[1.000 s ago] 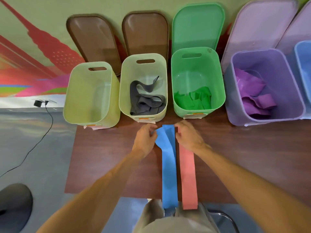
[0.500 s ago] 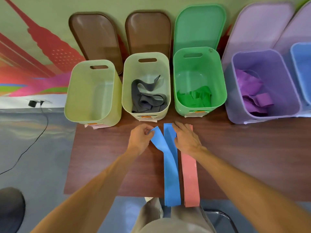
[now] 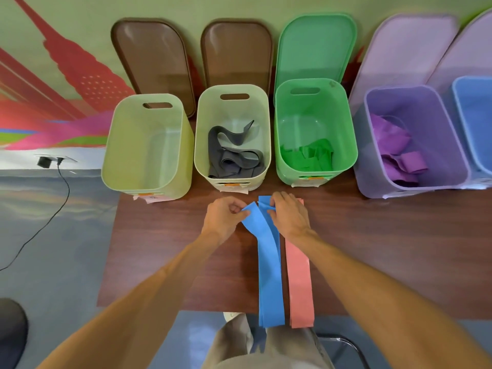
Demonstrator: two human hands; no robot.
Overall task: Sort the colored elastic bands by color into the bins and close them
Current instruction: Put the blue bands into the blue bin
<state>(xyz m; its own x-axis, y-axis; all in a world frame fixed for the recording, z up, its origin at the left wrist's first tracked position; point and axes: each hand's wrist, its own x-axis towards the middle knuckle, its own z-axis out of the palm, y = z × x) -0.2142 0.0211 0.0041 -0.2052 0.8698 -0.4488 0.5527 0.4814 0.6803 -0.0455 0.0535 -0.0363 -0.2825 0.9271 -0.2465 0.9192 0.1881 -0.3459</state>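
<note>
Long blue elastic bands lie down the brown table and hang over its near edge. A pink band lies just to their right. My left hand pinches the far end of one blue band, peeled off to the left. My right hand pinches the far end of the other blue strip and partly covers the pink band's end. Behind stand open bins: an empty yellow-green bin, a cream bin with grey bands, a green bin with green bands, a purple bin with purple bands, and a blue bin at the right edge.
Lids lean on the wall behind the bins: two brown lids, a green lid, and lilac lids. A power cable runs over the floor at left. A chair frame shows below the table's near edge.
My left hand has pulled one blue band's end further left, away from the other strip. My right hand has shifted onto the blue strip's far end. The bins have not moved.
</note>
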